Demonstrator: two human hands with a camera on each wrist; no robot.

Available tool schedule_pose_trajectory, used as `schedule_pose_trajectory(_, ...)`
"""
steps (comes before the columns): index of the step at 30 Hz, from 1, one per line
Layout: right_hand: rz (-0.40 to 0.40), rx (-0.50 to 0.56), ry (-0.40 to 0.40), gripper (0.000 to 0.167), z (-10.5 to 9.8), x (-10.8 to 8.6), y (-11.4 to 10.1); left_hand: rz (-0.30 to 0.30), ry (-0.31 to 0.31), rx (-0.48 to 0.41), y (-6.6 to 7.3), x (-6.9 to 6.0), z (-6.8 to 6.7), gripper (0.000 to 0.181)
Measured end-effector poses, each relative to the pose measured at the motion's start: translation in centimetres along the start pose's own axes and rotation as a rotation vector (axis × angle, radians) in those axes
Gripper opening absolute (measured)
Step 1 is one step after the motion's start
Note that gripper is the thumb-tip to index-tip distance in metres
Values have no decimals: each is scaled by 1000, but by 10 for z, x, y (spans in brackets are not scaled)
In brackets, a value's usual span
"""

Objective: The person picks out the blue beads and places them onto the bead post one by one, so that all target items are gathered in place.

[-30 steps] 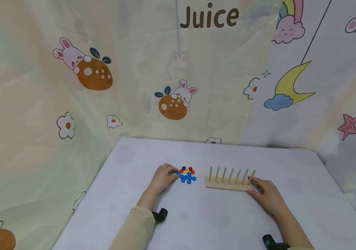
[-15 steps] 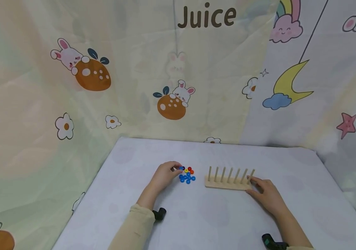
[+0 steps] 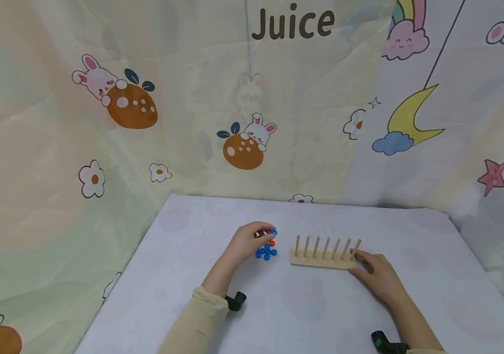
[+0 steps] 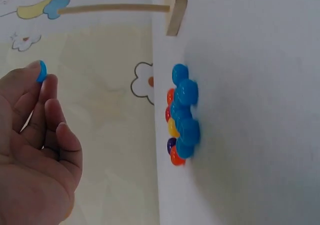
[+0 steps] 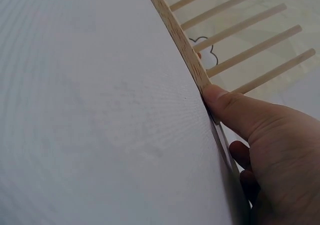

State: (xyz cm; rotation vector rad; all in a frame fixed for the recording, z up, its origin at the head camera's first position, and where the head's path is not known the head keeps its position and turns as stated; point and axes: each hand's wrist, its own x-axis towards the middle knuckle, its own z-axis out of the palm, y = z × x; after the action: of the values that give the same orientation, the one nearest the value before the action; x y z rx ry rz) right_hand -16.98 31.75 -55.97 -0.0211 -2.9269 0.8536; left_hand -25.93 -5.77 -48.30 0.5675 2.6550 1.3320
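Between thumb and fingertips, my left hand (image 3: 248,242) pinches one blue bead (image 3: 274,232), lifted above the table. In the left wrist view that bead (image 4: 42,71) is partly hidden by the thumb. Below it lies a cluster of several blue beads (image 4: 189,131) with red, orange, yellow and dark purple ones behind. My right hand (image 3: 380,278) grips the right end of a wooden peg rack (image 3: 320,261), a flat base with a row of upright pegs. The right wrist view shows the thumb (image 5: 227,105) pressed on the base's end; the other fingers are mostly hidden.
A white cloth covers the table (image 3: 296,309). Behind it hangs a printed curtain (image 3: 190,98) with rabbits, flowers and a moon. A black wrist device (image 3: 236,301) sits on the left forearm, another (image 3: 386,342) on the right.
My left hand has picked a blue bead from the left side of the cluster, raised it and carried it rightward over the other beads. The right hand and peg rack stay put.
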Motion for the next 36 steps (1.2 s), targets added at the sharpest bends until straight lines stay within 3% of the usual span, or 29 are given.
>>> schedule_pose_trajectory(6, 8, -10, -7, 70, 2, 1, 1, 49, -10, -44, 17, 3, 15, 26)
schedule_pose_trajectory(16, 16, -16, -13, 75, 3, 3, 1, 92, -6, -81, 30, 12, 35, 22)
schedule_pose_trajectory(25, 16, -10, -19, 73, -3, -2, 2, 92, -4, -93, 30, 14, 50, 21)
schedule_pose_trajectory(30, 10, -1, -15, 72, -1, -1, 3, 70, 11, -103, 27, 12, 53, 19)
schedule_pose_trajectory(36, 5, 3, 5, 70, 0, 0, 2, 51, -15, -115, 21, 11, 57, 20)
